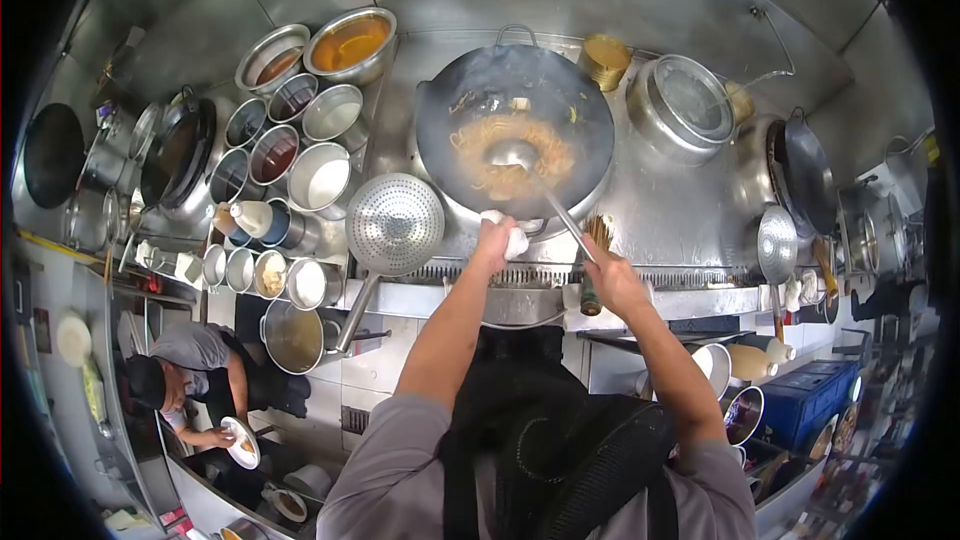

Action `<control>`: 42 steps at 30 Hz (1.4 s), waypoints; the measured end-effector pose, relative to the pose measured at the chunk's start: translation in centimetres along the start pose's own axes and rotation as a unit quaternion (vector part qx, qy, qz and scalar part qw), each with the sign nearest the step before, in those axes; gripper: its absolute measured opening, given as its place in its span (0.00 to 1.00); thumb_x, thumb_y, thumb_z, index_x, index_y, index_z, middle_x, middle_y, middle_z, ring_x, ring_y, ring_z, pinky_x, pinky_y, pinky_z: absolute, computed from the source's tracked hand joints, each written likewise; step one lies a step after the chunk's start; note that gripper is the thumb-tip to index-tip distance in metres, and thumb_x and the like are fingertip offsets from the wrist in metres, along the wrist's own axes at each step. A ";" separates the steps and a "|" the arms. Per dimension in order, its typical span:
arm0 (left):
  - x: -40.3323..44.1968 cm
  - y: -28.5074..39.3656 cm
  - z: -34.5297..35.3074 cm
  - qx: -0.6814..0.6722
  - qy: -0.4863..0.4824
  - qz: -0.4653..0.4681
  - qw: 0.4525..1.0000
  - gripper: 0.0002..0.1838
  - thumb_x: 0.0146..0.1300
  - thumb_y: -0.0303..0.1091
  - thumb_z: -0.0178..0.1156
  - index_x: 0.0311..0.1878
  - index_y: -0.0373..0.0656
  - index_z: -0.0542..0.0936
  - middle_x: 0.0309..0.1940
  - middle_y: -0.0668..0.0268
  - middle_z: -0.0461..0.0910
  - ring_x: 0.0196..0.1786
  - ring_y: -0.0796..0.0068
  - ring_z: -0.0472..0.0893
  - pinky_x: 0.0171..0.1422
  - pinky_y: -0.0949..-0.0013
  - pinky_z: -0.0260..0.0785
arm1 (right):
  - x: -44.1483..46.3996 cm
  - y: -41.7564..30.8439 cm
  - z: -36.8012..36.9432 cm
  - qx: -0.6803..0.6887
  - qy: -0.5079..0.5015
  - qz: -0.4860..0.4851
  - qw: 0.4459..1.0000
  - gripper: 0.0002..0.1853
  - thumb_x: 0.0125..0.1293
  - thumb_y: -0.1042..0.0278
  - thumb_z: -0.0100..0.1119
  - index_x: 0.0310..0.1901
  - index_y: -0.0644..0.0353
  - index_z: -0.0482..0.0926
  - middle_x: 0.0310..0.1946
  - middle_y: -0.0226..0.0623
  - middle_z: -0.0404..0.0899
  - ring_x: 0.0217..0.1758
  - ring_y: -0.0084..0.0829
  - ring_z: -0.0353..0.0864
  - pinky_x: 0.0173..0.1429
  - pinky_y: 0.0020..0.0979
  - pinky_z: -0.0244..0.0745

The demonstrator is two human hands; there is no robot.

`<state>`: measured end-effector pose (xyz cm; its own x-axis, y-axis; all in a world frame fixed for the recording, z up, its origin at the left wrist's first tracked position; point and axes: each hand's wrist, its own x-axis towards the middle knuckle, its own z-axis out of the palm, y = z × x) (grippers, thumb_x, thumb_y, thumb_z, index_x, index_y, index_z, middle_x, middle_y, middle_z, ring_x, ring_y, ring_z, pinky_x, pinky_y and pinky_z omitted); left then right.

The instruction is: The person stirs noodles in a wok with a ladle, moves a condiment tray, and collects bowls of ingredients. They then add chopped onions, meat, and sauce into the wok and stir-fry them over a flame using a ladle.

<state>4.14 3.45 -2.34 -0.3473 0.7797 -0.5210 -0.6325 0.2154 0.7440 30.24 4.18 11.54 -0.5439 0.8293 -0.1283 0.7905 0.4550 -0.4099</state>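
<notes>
A large dark wok (450, 90) sits on the stove ahead of me, with brownish food that looks like noodles (480, 135) in its bottom and some steam above. My left hand (493, 243) is closed on a white cloth (516, 241) at the wok's near rim; the cloth hides most of the grip. My right hand (617, 282) is wrapped round the long handle of a metal ladle (513, 152), whose bowl rests in the food. Below the wok's right side, near my right hand, a bamboo brush (597, 232) stands at the stove's front edge.
Left of the wok are a perforated strainer (395, 224) and several metal pots of sauces, including an orange liquid bowl (350, 44). A lidded pot (682, 105) and a tin can (605, 61) stand to the right. A co-worker (195, 370) holds a plate (241, 443) at lower left.
</notes>
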 end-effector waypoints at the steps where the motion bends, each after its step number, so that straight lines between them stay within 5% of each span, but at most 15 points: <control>1: 0.0 -0.2 -0.3 0.004 0.016 0.004 1.000 0.14 0.67 0.28 0.59 0.53 0.35 0.73 0.39 0.59 0.81 0.35 0.65 0.84 0.32 0.59 0.80 | -0.1 0.5 -0.2 0.001 -0.001 -0.001 1.000 0.27 0.76 0.63 0.58 0.75 0.42 0.72 0.43 0.58 0.86 0.41 0.59 0.86 0.48 0.51 0.82; 5: -7.7 0.5 -1.2 -0.026 0.004 -0.016 1.000 0.19 0.69 0.24 0.54 0.62 0.36 0.69 0.52 0.50 0.84 0.41 0.59 0.89 0.35 0.58 0.83 | -4.1 3.0 -8.6 -0.122 -0.071 -0.012 0.990 0.28 0.76 0.57 0.56 0.77 0.35 0.69 0.42 0.57 0.84 0.44 0.56 0.87 0.51 0.53 0.83; 6: -10.1 0.4 -0.3 -0.050 -0.001 0.053 0.997 0.18 0.69 0.24 0.54 0.61 0.36 0.70 0.52 0.50 0.84 0.41 0.59 0.89 0.37 0.58 0.84 | -4.1 2.9 -10.4 -0.146 -0.067 -0.005 0.987 0.28 0.76 0.58 0.56 0.77 0.35 0.68 0.41 0.55 0.84 0.43 0.56 0.87 0.49 0.53 0.83; 9: -9.7 -1.0 -1.3 -0.025 -0.001 -0.033 0.999 0.15 0.69 0.27 0.57 0.58 0.37 0.75 0.45 0.53 0.86 0.42 0.63 0.90 0.39 0.60 0.85 | -2.4 1.4 -7.5 -0.160 -0.052 -0.011 0.986 0.29 0.76 0.58 0.56 0.77 0.36 0.67 0.39 0.54 0.84 0.41 0.56 0.87 0.47 0.53 0.83; 13: -6.8 -0.5 -1.9 -0.040 -0.067 0.011 0.997 0.18 0.71 0.28 0.55 0.62 0.39 0.73 0.44 0.55 0.87 0.42 0.62 0.90 0.35 0.62 0.82 | -3.0 0.5 -4.6 -0.131 -0.046 -0.089 0.986 0.29 0.77 0.59 0.56 0.77 0.37 0.66 0.40 0.52 0.84 0.40 0.56 0.87 0.46 0.53 0.83; 17: -15.4 1.2 0.0 -0.047 -0.028 -0.008 0.998 0.20 0.71 0.26 0.53 0.65 0.39 0.71 0.49 0.52 0.86 0.43 0.61 0.89 0.35 0.62 0.82 | -6.8 2.0 -13.4 -0.181 -0.086 -0.038 0.979 0.28 0.75 0.60 0.58 0.75 0.36 0.71 0.36 0.49 0.83 0.36 0.54 0.87 0.42 0.51 0.84; 21: -9.3 -0.3 0.2 -0.075 -0.008 -0.022 0.997 0.10 0.70 0.29 0.57 0.50 0.36 0.75 0.41 0.55 0.86 0.32 0.66 0.86 0.29 0.64 0.78 | -3.7 1.8 -6.7 -0.182 -0.021 -0.058 0.981 0.27 0.76 0.58 0.56 0.75 0.37 0.71 0.36 0.49 0.83 0.36 0.55 0.87 0.42 0.52 0.84; 25: -14.5 -1.7 -0.6 -0.051 0.013 -0.022 0.998 0.17 0.66 0.24 0.56 0.58 0.37 0.77 0.46 0.55 0.87 0.38 0.64 0.88 0.34 0.65 0.81 | -6.3 2.2 -10.1 -0.184 -0.044 -0.083 0.978 0.27 0.76 0.57 0.56 0.76 0.38 0.70 0.36 0.48 0.83 0.37 0.53 0.87 0.43 0.51 0.84; 26: -16.9 -0.7 -0.8 0.008 -0.085 0.013 0.996 0.25 0.67 0.23 0.55 0.68 0.39 0.71 0.51 0.53 0.86 0.45 0.62 0.90 0.37 0.64 0.83 | -7.0 1.9 -12.4 -0.200 -0.084 -0.043 0.975 0.27 0.75 0.58 0.57 0.74 0.39 0.71 0.36 0.47 0.83 0.37 0.53 0.88 0.42 0.51 0.84; 28: -14.3 -5.1 -2.4 -0.008 -0.007 0.063 0.998 0.22 0.69 0.25 0.57 0.66 0.39 0.71 0.49 0.51 0.86 0.43 0.63 0.89 0.35 0.64 0.83 | -5.5 2.2 -12.3 -0.191 -0.049 -0.039 0.980 0.27 0.75 0.58 0.57 0.74 0.39 0.72 0.36 0.48 0.83 0.37 0.53 0.88 0.43 0.52 0.84; 29: -13.2 -5.6 -2.9 0.004 0.018 -0.014 1.000 0.19 0.70 0.27 0.57 0.63 0.39 0.72 0.47 0.52 0.86 0.40 0.64 0.88 0.34 0.63 0.83 | -5.2 2.2 -11.6 -0.184 -0.027 -0.038 0.982 0.27 0.75 0.58 0.57 0.74 0.39 0.72 0.36 0.48 0.83 0.37 0.54 0.88 0.43 0.52 0.84; 33: -9.6 -1.4 -0.2 -0.037 -0.018 -0.047 0.998 0.07 0.72 0.32 0.56 0.47 0.40 0.74 0.38 0.57 0.84 0.32 0.67 0.84 0.29 0.64 0.81 | -2.4 2.5 -3.9 -0.175 -0.017 -0.086 0.981 0.26 0.75 0.59 0.56 0.74 0.39 0.71 0.37 0.50 0.83 0.39 0.55 0.88 0.44 0.53 0.83; 37: -18.1 -1.6 -0.5 0.011 -0.068 0.029 0.997 0.21 0.71 0.28 0.55 0.66 0.36 0.72 0.47 0.53 0.86 0.41 0.62 0.89 0.35 0.62 0.83 | -5.8 3.1 -11.8 -0.188 -0.054 -0.034 0.980 0.29 0.75 0.59 0.55 0.77 0.36 0.68 0.38 0.51 0.84 0.39 0.56 0.88 0.44 0.53 0.83; 39: -14.9 -5.7 -2.2 0.049 0.007 -0.013 0.999 0.18 0.70 0.28 0.55 0.61 0.34 0.74 0.46 0.52 0.87 0.40 0.62 0.89 0.37 0.62 0.84 | -4.4 3.2 -10.9 -0.187 -0.079 0.014 0.979 0.31 0.74 0.58 0.57 0.78 0.34 0.65 0.39 0.51 0.84 0.41 0.54 0.89 0.46 0.53 0.84; 42: -9.7 -4.2 -1.5 0.029 -0.049 -0.014 0.998 0.13 0.71 0.28 0.55 0.55 0.34 0.75 0.43 0.53 0.87 0.39 0.62 0.89 0.38 0.62 0.84 | -1.5 2.2 -4.6 -0.175 -0.017 -0.038 0.984 0.32 0.73 0.57 0.60 0.78 0.32 0.66 0.40 0.50 0.84 0.43 0.53 0.89 0.48 0.52 0.84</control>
<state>9.09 -5.92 -1.02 -0.2583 0.8264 -0.5003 -0.5986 0.2695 0.7543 34.09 5.39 15.02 -0.6093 0.7801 -0.1419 0.7927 0.6039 -0.0836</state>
